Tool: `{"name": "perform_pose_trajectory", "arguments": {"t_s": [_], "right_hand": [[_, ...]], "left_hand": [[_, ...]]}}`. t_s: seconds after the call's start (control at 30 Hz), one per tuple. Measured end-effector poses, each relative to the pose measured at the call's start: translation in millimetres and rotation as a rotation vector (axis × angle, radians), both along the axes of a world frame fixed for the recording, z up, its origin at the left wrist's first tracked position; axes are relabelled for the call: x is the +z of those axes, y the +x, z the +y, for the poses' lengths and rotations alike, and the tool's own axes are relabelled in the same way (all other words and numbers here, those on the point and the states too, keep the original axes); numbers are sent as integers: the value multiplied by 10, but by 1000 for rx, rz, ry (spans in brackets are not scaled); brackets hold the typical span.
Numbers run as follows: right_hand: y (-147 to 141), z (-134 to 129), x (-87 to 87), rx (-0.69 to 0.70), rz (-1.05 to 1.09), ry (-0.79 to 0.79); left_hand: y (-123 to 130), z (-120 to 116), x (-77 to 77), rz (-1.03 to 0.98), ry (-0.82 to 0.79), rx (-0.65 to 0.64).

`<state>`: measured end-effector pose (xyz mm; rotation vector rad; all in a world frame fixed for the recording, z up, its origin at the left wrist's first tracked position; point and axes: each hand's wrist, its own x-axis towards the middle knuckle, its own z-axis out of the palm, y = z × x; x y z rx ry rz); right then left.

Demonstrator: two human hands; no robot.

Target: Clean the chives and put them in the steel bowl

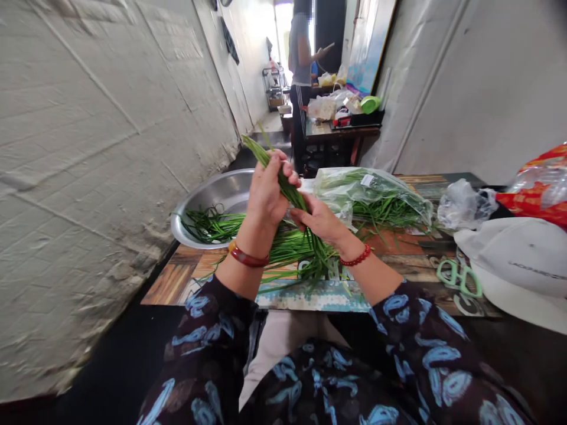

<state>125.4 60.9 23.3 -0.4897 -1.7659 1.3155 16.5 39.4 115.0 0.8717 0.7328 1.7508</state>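
A bunch of garlic chives [290,190] slants up to the left above the table, gripped in both hands. Fingers of my left hand [270,189] wrap round its upper, paler part. Lower down, my right hand [321,219] is closed round the darker leaves, which droop toward the tabletop. Beneath the hands lies a pile of loose chives [287,248]. To the left, a wide metal basin [230,186] contains more chives [212,224]. A clear plastic bag [354,183] with chives spilling from its mouth lies beyond my right hand.
On the patterned table [398,260], green-handled scissors [458,277] lie beside a white cap [522,260]. Behind them are a crumpled plastic bag [465,203] and a red package [540,189]. A person [302,71] stands by a cluttered far table [319,130]. A white wall [110,118] runs along the left.
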Motion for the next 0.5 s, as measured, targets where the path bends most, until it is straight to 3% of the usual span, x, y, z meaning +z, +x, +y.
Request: {"name": "perform_pose_trajectory", "arguments": {"t_s": [0.1,0.17,0.37,0.5], "right_hand": [[187,-93,54,133,-126,-57],[350,-150,83,155,-183,-23],[725,-266,76,81,-414,179],[921,-269,-7,51,-508,183]], "left_hand": [[-306,-57,119,-108,9,112],[-493,-93,116,-166,-5,169],[-722,-239,-151,-316,-97,199],[-858,-362,-275,-382,-140,255]]}}
